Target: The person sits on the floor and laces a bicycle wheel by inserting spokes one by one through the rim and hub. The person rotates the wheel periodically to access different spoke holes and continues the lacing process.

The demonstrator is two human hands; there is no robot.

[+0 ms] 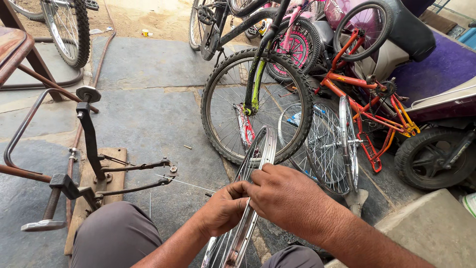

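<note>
Two hands (263, 198) on rim (260, 149), fingertips hidden

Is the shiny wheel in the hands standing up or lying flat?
Standing up on its edge. The bare wheel rim rises between the knees, and the left hand and right hand grip it near its middle.
</note>
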